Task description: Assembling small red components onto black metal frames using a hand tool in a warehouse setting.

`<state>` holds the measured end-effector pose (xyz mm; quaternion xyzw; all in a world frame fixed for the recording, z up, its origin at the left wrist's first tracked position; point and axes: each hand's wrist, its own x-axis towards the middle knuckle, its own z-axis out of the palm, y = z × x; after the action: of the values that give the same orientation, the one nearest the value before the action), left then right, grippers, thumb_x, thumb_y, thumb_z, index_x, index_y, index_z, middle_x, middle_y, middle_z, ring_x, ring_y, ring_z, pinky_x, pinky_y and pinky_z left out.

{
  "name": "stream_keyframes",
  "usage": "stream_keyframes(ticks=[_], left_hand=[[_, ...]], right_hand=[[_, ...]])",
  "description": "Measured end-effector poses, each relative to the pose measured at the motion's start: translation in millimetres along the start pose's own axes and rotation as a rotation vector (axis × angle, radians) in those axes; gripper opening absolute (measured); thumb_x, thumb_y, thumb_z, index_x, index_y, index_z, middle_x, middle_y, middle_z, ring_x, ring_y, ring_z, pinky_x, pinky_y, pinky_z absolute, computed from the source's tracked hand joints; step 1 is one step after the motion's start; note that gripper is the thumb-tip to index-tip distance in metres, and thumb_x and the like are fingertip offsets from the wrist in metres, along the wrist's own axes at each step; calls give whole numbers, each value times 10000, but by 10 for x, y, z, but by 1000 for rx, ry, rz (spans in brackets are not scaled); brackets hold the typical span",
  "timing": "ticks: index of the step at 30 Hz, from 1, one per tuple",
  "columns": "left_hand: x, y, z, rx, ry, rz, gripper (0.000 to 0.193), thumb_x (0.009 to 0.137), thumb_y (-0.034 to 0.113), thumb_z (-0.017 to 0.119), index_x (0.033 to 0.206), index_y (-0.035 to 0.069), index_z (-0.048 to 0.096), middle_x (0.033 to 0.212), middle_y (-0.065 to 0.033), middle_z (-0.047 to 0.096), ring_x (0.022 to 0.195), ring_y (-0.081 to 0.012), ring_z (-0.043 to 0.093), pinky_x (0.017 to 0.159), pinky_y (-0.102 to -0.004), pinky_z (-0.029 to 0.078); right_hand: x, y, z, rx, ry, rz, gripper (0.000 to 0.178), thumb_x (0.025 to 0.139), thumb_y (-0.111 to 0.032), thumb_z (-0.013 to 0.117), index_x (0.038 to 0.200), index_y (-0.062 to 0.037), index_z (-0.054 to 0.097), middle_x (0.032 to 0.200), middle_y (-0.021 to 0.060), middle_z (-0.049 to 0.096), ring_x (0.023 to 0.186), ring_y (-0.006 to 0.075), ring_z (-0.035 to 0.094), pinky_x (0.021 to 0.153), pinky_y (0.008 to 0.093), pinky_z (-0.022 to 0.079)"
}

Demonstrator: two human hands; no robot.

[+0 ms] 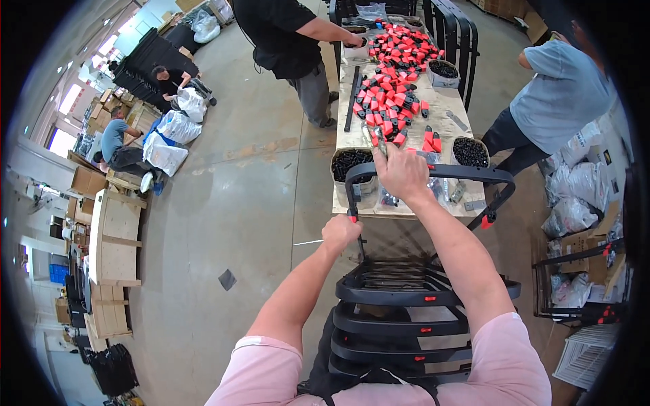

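In front of me stands a black U-shaped tube frame [467, 172] with small red pieces at its lower ends. My left hand [342, 231] is closed round its left side, beside a red piece. Over the frame's top bar, my right hand [404, 174] is closed on a metal hand tool [374, 137] with two prongs, like pliers; its lower part is hidden in the fist. Beyond lies a heap of red-and-black plastic clips [389, 101] on a wooden table [347, 141]. Tubs of small black parts [352, 162] stand at the table's near corners.
Several similar black frames [406, 298] are stacked below my arms. Co-workers stand at the table's far left [288, 40] and right [558, 91]; two more sit at the left by white sacks [166, 152]. Bagged parts [572, 216] and cartons lie at the right.
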<state>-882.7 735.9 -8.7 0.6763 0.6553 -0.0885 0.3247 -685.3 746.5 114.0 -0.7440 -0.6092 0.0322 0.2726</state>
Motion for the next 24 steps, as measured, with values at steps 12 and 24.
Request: stream_keyframes(ticks=[12,24], left_hand=[[170,-288,493,-317,316,228,717,890,425,709,1489,145,433,1302,-195,644,1145,-439,644,965,-531,515],[613,-352,903,-477,519,269,416,856,408,777,1083,117,588,1110,-144,647,992,-422,664,822,-528,537]], right_hand=[[59,-35,29,-7,-13,-46,448,1014,-450,529,936,-38,686,679,222,676,674,424,689,612,551,517],[38,-72,61,-27,39,-102,439,996,-431,551,852,-30,660,639,215,660,632,416,687,591,542,528]])
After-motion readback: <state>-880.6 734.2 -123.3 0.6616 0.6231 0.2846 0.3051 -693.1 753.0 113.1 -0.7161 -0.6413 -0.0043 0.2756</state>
